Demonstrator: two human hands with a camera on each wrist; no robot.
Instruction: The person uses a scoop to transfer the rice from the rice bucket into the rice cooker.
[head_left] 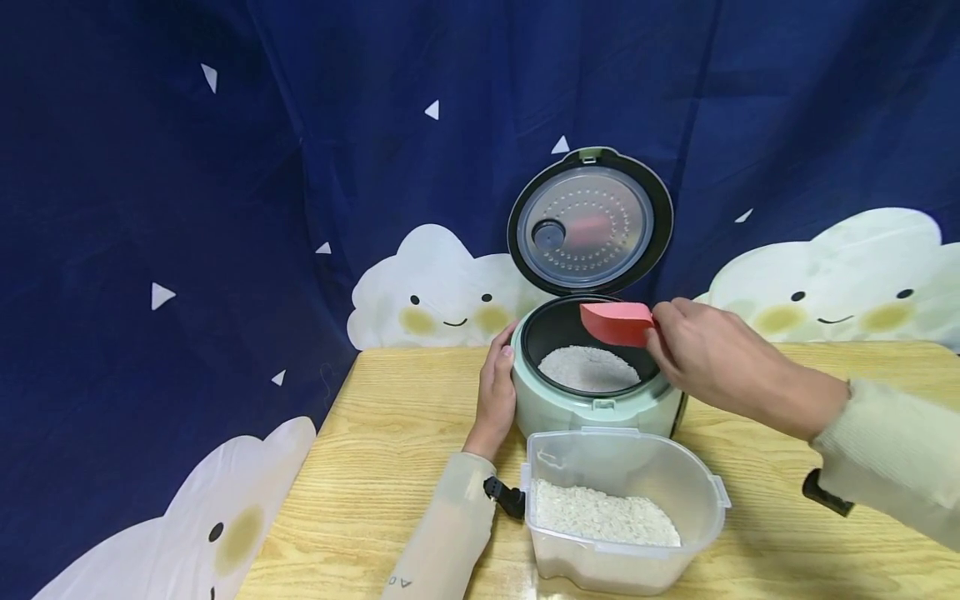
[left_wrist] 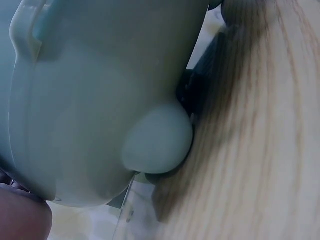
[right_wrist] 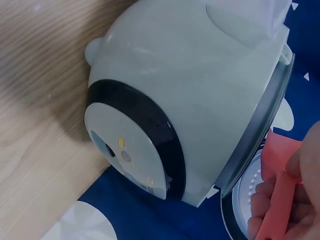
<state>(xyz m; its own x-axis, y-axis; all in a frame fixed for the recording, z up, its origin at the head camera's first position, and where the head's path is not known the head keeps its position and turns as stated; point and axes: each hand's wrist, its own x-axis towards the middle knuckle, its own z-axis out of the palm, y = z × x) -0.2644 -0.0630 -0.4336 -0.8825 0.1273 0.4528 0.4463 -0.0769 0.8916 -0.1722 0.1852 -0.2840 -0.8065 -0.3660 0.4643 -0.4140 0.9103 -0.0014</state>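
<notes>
A pale green rice cooker (head_left: pixel 555 408) stands on the table with its lid (head_left: pixel 592 225) raised. White rice (head_left: pixel 588 368) lies in its dark inner pot. My left hand (head_left: pixel 497 392) rests against the cooker's left side with fingers extended. Over the pot's right part, my right hand (head_left: pixel 701 350) grips a red scoop (head_left: pixel 618 323) by its handle; the right wrist view shows fingers curled round that handle (right_wrist: pixel 280 205). Whether the scoop holds any rice is hidden by its wall. In front of the cooker stands a clear plastic container (head_left: pixel 701 500) with more rice (head_left: pixel 607 515) inside.
The wooden table (head_left: pixel 405 433) reaches to both sides of the cooker. Behind it hangs a dark blue curtain (head_left: pixel 420 150) with white clouds and small triangles. The container's rim stands close to the cooker's front, beside my left forearm.
</notes>
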